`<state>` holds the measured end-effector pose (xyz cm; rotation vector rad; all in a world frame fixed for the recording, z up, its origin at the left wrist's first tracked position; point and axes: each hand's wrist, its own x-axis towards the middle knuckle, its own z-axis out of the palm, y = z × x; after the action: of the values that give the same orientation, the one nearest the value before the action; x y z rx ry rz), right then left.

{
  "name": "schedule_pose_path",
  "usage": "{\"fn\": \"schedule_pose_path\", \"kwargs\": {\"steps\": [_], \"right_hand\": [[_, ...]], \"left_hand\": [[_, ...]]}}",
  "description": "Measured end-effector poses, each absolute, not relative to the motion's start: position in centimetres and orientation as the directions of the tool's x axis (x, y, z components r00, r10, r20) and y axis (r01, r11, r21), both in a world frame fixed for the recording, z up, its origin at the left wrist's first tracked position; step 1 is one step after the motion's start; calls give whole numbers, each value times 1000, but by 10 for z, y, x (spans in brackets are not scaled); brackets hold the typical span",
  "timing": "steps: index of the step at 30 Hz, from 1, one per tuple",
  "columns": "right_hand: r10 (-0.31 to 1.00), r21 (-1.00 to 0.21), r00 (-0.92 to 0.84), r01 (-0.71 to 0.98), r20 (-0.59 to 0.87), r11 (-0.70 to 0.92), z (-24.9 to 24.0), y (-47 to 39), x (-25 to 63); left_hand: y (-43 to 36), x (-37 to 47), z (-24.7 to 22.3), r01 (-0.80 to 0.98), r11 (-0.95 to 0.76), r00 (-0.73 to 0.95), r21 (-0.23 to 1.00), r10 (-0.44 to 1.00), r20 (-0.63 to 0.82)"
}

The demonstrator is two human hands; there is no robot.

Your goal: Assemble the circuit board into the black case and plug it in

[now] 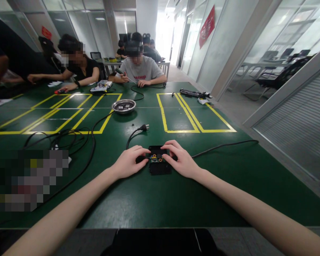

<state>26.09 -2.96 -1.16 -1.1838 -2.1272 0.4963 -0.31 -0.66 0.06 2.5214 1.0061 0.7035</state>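
On the green table in front of me lies an opened black plastic case (160, 169), its two shell halves spread. A small circuit board (154, 160) with copper-coloured ring coils sits across its middle. My left hand (130, 161) is closed at the board's left end, thumb and fingers around a dark cord end. My right hand (181, 160) is closed at the right end, thumb at the board and fingertips over the case's edge. Its exact grip is partly hidden. A black power plug (144, 127) lies beyond my left hand, its cord running back under that hand. Another black cord (224, 145) leads right.
A metal bowl (124, 106) with small metal parts stands farther off. Tangled black cables (66, 137) and a blurred-out item (32, 179) lie left. Yellow tape (180, 131) marks rectangles. A black tool-like object (194, 94) lies far right. People work across the table.
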Motion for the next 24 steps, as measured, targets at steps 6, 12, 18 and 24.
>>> {"fn": "schedule_pose_path", "kwargs": {"steps": [6,12,18,24], "right_hand": [[840,-500,-411,676,355,542,-10,-31,275],[745,-318,-582,675,326,666,-7,-28,291],[783,-395,-558,677,274,621,-10,-30,292],[791,-413,-544,676,280,611,-9,-33,295]], "left_hand": [[-8,-4,1,532,-684,617,499,717,325],[-8,-3,-3,542,-683,605,489,722,337],[-11,-2,-4,560,-685,605,466,722,335],[-12,-1,-4,572,-688,592,447,724,355]]}}
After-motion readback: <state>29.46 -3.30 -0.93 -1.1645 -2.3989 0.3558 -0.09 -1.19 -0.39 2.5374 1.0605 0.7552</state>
